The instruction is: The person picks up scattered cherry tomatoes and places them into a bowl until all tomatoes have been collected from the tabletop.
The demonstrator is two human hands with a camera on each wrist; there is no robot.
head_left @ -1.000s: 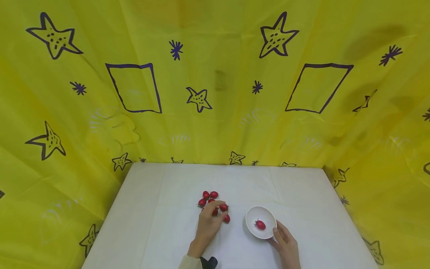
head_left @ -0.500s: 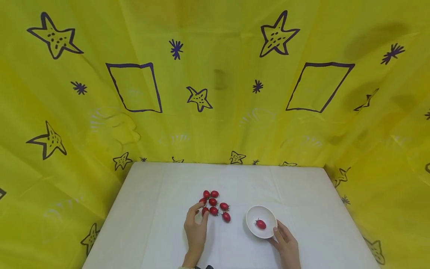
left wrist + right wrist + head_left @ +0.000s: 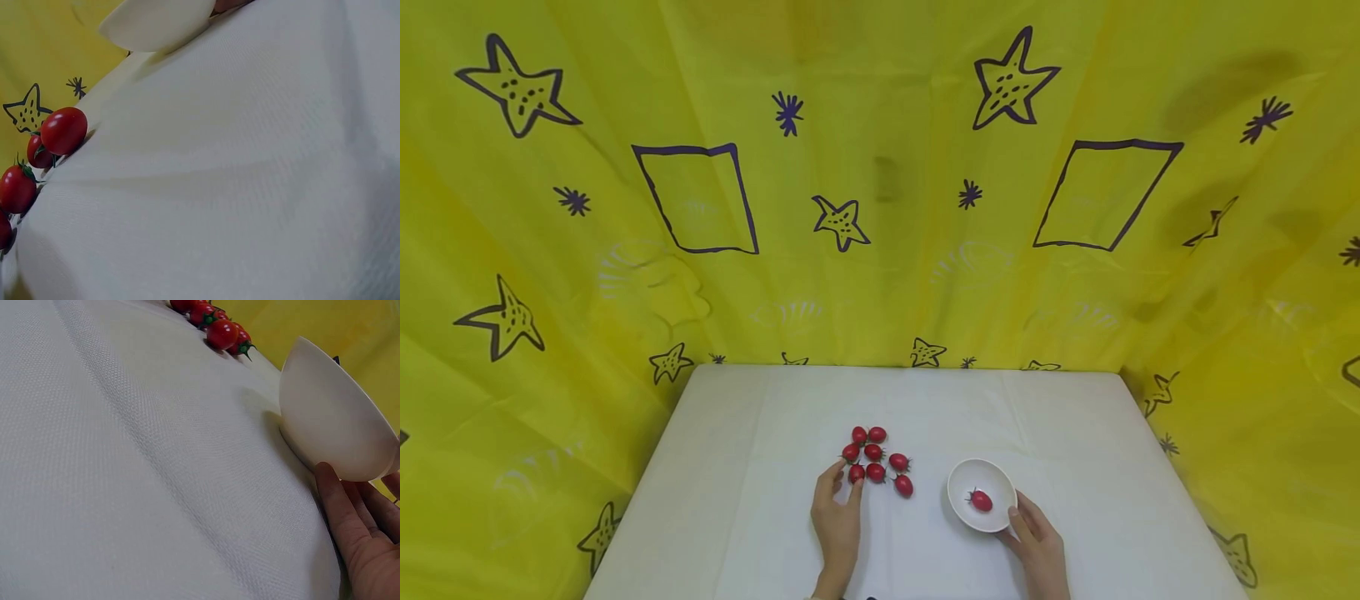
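Note:
Several red cherry tomatoes with green stems lie in a cluster in the middle of the head view, one of them a cherry tomato [image 3: 903, 486] at the near right. My left hand [image 3: 837, 521] is at the cluster's near left, thumb and finger pinching a cherry tomato [image 3: 856, 473]. With my right hand [image 3: 1039, 550] I hold a small white bowl [image 3: 964, 515], thumb at its rim and fingers under its side. One cherry tomato [image 3: 981, 501] lies inside the bowl. In the right wrist view, fingers [image 3: 340, 506] touch the bowl's underside. The left wrist view leaves my left fingers out.
A white cloth [image 3: 775, 533] covers the table. Yellow curtains [image 3: 880, 292] with drawn stars stand behind the table and on both sides. The bowl is to the right of the cluster, with a strip of cloth between them.
My left hand has moved from over the right part of the cluster to the cherry tomato at its near left. My right hand and the bowl have stayed in place.

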